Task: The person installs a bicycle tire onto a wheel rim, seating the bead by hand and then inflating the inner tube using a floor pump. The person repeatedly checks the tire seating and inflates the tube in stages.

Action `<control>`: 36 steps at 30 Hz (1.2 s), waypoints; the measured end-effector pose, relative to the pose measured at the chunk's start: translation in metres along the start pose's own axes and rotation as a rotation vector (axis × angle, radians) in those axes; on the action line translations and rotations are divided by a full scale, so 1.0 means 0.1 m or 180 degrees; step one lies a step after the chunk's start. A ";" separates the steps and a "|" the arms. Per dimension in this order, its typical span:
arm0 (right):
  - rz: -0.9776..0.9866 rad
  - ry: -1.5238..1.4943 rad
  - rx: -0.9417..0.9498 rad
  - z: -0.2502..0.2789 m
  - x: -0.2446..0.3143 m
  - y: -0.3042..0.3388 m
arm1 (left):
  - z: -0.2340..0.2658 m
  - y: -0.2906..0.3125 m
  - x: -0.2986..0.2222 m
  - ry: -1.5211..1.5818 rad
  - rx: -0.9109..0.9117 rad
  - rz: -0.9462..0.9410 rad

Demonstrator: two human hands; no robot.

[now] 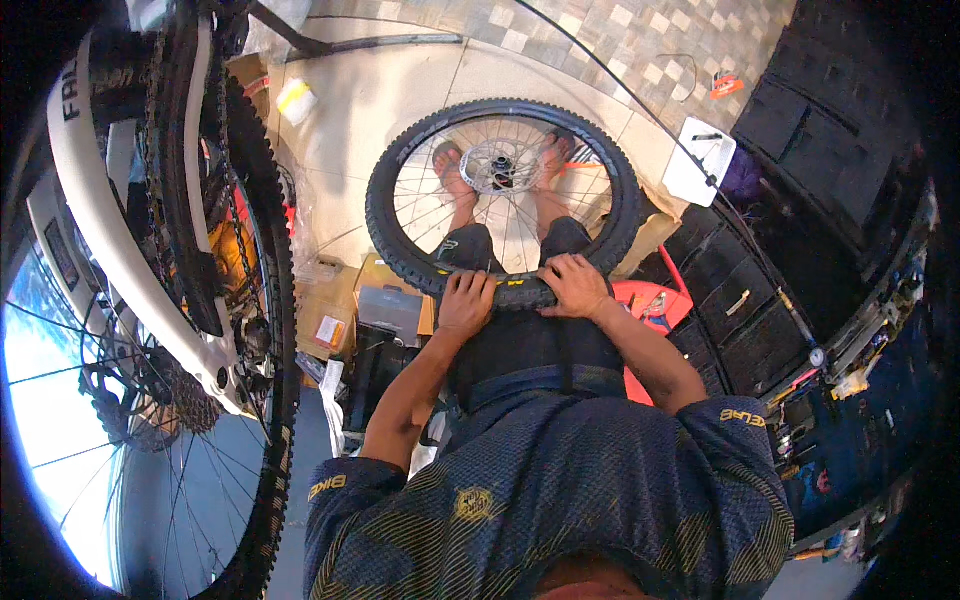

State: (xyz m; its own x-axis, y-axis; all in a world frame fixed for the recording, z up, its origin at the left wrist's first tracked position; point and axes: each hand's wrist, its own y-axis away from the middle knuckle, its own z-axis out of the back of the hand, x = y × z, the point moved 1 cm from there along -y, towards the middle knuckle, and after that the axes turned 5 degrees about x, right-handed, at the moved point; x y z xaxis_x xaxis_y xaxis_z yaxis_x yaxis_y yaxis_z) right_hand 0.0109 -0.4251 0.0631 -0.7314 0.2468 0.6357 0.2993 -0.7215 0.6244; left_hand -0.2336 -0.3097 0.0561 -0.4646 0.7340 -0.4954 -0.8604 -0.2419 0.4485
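A bicycle wheel with a knobby black tire [622, 190] leans toward me, its near edge at my lap. The spokes meet at a hub with a large silver brake disc [478, 166] in the middle. My left hand [467, 304] is closed over the near part of the tire, fingers curled across the tread. Just to its right, my right hand [575, 286] grips the same near part, with yellow lettering on the sidewall between the two hands. My thumbs are mostly hidden. Through the spokes, my bare feet show on the floor.
At the left stands a bicycle with a white frame [108, 215] and a rear wheel. Cardboard boxes [328, 322] lie beside my left leg. A black drawer cabinet [715, 295], a red tray-like thing [642, 303] and a white tray [700, 165] are at the right. An orange object [726, 85] lies farther off.
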 end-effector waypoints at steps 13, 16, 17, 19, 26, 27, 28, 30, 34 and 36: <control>0.0095 0.0165 0.0077 0.28 -0.10 -0.08 | 0.28 -0.24 0.05 -0.0020 -0.0061 -0.0146; 0.0140 0.0211 -0.0013 0.34 -0.11 -0.10 | 0.32 -0.28 0.10 -0.0001 0.0158 -0.0111; 0.0170 0.0228 -0.0079 0.37 -0.10 -0.12 | 0.34 -0.29 0.13 -0.0017 0.0133 -0.0109; 0.0159 0.0307 -0.0133 0.43 -0.10 -0.16 | 0.36 -0.32 0.16 -0.0060 0.0082 -0.0112; 0.0273 0.0300 -0.0622 0.51 -0.10 -0.05 | 0.41 -0.33 0.14 0.0077 0.0337 -0.0089; 0.0300 0.0236 -0.0657 0.57 -0.06 -0.05 | 0.51 -0.34 0.13 0.0041 0.0303 -0.0036; 0.0349 0.0086 -0.0883 0.62 -0.03 0.00 | 0.62 -0.36 0.14 0.0007 0.0271 0.0019; 0.0313 0.0084 -0.1099 0.83 -0.12 0.19 | 0.80 -0.38 0.25 0.0047 0.0207 0.0118; -0.0177 0.0909 -0.1473 0.79 -0.89 0.29 | 1.19 -0.42 0.57 -0.0064 0.0018 0.0189; -0.0309 0.0580 -0.1460 0.92 -0.88 0.15 | 1.31 -0.48 0.72 0.0051 -0.0281 0.0067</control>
State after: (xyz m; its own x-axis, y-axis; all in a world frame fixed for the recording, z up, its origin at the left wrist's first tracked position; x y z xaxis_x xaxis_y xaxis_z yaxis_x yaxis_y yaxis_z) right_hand 0.1360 -0.3983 0.0582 -0.8499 0.2395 0.4695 -0.0458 -0.9210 0.3869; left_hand -0.1981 -0.1624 0.0967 -0.4853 0.7182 -0.4987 -0.8653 -0.3126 0.3920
